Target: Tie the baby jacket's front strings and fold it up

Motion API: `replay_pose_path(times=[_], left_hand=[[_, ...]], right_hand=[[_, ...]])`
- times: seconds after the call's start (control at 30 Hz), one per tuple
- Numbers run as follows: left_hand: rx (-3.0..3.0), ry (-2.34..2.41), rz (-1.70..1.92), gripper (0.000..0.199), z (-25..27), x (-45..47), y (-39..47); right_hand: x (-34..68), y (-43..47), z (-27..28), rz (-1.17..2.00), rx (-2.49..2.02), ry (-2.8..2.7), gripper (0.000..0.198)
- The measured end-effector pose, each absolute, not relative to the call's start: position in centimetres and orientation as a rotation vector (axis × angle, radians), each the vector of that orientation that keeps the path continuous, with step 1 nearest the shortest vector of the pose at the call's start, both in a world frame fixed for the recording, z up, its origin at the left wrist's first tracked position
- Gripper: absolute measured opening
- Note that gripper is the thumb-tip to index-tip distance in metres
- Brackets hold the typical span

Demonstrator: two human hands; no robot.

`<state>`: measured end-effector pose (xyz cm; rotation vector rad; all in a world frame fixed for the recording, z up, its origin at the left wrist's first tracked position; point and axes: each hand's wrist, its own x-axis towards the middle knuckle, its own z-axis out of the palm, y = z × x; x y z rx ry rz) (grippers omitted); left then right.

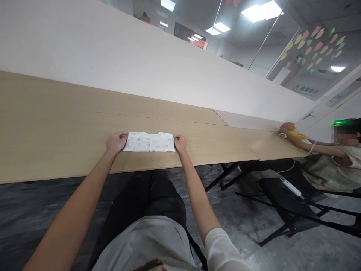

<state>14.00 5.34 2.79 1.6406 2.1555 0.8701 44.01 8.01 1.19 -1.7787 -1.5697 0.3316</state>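
Note:
A folded white baby garment (149, 143) with a small printed pattern lies flat on the wooden table (67, 135), near its front edge. Its upper edge has a shallow dip, and a seam or opening runs down the middle. At its left end, my left hand (116, 143) is closed, with fingers and thumb pinching the upper corner. My right hand (180, 143) pinches the right end near the upper corner. The cloth between my hands is spread out straight.
A white partition (141, 82) with glass above runs along the table's back. To the right, another person (335, 158) sits with arms on the table beside a doll (288, 126). A black folding chair (293, 203) holds a white power strip (291, 187).

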Motion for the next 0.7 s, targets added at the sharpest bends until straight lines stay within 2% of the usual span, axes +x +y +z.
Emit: replay_pose_path(times=[0.7], left_hand=[[1.693, 2.151, 0.906, 0.042, 1.88, 13.5, 5.99]], right_hand=[[44.11, 8.05, 1.09, 0.342, -1.79, -1.592, 0.034]])
